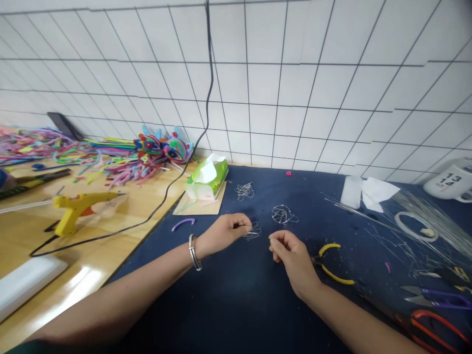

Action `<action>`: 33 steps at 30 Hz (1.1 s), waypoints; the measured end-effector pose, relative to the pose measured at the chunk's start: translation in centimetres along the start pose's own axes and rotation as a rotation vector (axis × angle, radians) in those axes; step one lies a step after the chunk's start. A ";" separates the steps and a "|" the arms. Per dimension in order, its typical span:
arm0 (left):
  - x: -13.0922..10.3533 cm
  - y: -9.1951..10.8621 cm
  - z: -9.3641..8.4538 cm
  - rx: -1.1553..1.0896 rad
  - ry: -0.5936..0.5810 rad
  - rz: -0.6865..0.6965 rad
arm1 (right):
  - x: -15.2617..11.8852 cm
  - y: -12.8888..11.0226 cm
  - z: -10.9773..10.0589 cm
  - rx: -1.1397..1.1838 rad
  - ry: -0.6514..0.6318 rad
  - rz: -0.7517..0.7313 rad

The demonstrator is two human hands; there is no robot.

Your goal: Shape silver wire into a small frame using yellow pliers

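Observation:
My left hand (233, 229), with a silver bangle (194, 252) at the wrist, has thumb and fingers pinched together. Right at its fingertips are thin silver wire loops (254, 231); I cannot tell whether they are held or lie on the cloth beneath. My right hand (289, 250) is also closed in a pinch, a short way to the right. Whatever is in its fingertips is too fine to see. Beyond it lies a round wire frame (282, 214) with small beads. Yellow-handled pliers (332, 265) lie beside the right hand, partly hidden by it.
A dark blue cloth (236, 305) covers the table. Tangled wire (244, 191), a tissue pack (208, 178) and a purple curved piece (183, 224) lie around. Leftward are a yellow glue gun (75, 209) and pipe cleaners (129, 169); rightward, straight wires (431, 216), purple snips (438, 297), red-handled scissors (438, 327) and a mug (452, 182).

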State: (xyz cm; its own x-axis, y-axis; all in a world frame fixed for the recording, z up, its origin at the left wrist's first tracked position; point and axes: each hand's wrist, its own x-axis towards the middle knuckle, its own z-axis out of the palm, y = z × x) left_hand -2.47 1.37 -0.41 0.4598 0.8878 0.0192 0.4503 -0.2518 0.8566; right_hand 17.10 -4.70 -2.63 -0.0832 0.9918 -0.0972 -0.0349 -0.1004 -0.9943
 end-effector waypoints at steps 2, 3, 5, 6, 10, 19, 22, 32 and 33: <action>-0.3 -1.0 -0.3 0.115 0.011 0.026 | 0.0 0.0 0.0 -0.051 -0.036 -0.011; -0.3 -1.5 -0.4 0.151 0.005 0.037 | 0.0 0.1 0.0 -0.081 -0.051 -0.018; -0.2 -2.0 -0.5 0.179 -0.005 0.059 | 0.0 0.1 0.1 -0.152 -0.083 -0.041; 0.0 -2.2 -0.6 0.183 -0.008 0.071 | 0.0 0.1 0.1 -0.196 -0.102 -0.058; 0.6 -2.5 -1.1 0.214 -0.056 0.119 | 0.0 0.3 0.4 -0.443 -0.158 -0.199; 1.0 -4.2 -1.4 0.186 -0.038 0.102 | -0.2 1.6 1.3 -0.861 -0.292 -0.478; 1.4 -4.7 -1.0 0.160 0.024 0.102 | -0.4 1.7 1.4 -0.943 -0.339 -0.529; 2.4 -3.4 0.1 0.214 0.075 0.135 | -0.3 1.1 1.5 -1.095 -0.352 -0.563; 2.5 -3.2 0.2 0.239 0.074 0.132 | -0.3 1.1 1.5 -1.101 -0.349 -0.560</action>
State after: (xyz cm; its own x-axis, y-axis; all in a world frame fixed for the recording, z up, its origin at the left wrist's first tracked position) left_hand -2.59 4.27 -3.21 0.4733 0.8647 0.1679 0.5618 -0.4432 0.6986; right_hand 15.57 -5.26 -3.60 -0.5854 0.7873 0.1935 0.6744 0.6054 -0.4228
